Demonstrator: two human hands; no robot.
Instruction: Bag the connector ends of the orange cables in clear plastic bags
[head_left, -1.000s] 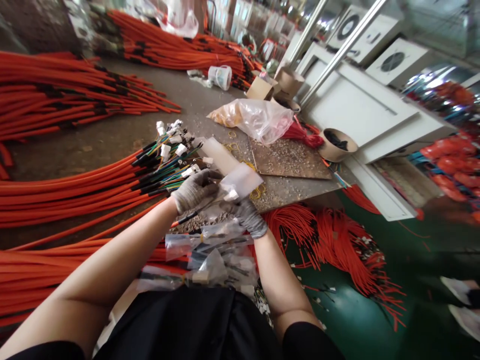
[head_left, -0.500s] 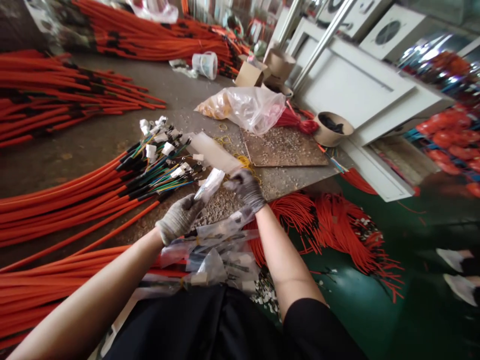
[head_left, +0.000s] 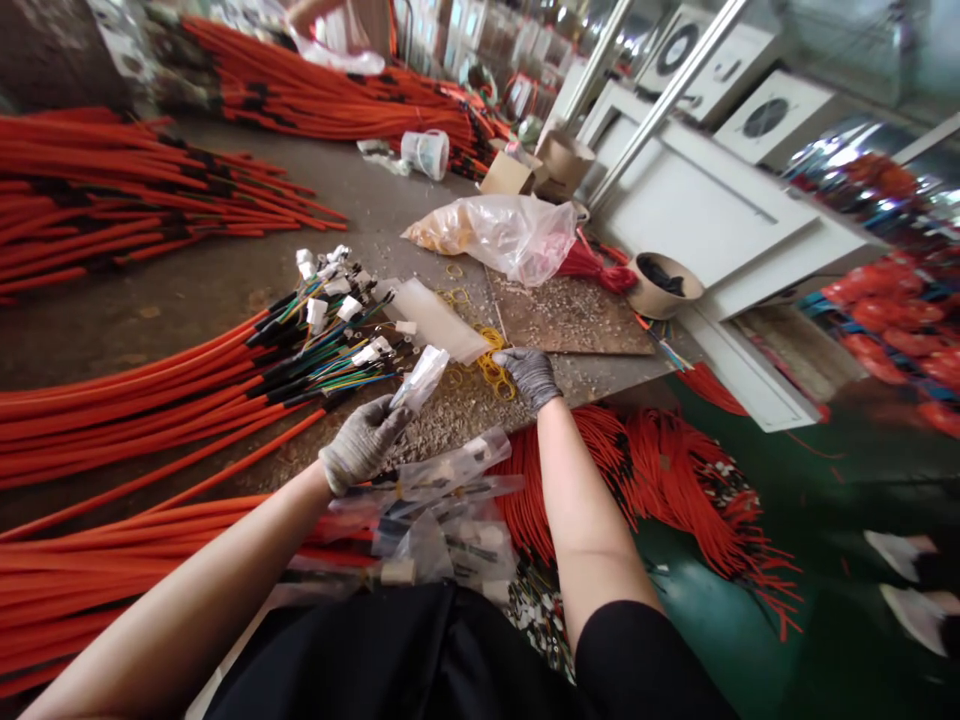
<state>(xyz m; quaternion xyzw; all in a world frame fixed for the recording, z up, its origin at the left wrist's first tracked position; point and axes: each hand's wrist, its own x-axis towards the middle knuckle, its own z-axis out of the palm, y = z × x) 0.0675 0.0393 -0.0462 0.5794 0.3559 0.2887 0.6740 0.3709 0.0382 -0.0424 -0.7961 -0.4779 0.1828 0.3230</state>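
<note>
Yellow rubber bands [head_left: 495,378] lie on the bench [head_left: 600,374]. Our right hand [head_left: 531,377] is the nearer one, just at their right side; its fingers are close together, but whether they pinch a band, we cannot tell. Our left hand [head_left: 364,442] pinches a clear plastic sleeve [head_left: 424,376], its long axis pointing forward and rightward. Our right arm [head_left: 589,510] is extended forward, the back of the hand upward.

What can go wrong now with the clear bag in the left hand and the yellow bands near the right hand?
The clear bag could slip, since only the left hand grips it. The right hand might pick up several yellow bands together, because they lie in a loose heap. It may also push the pale flat plastic, which lies right beside them.
</note>
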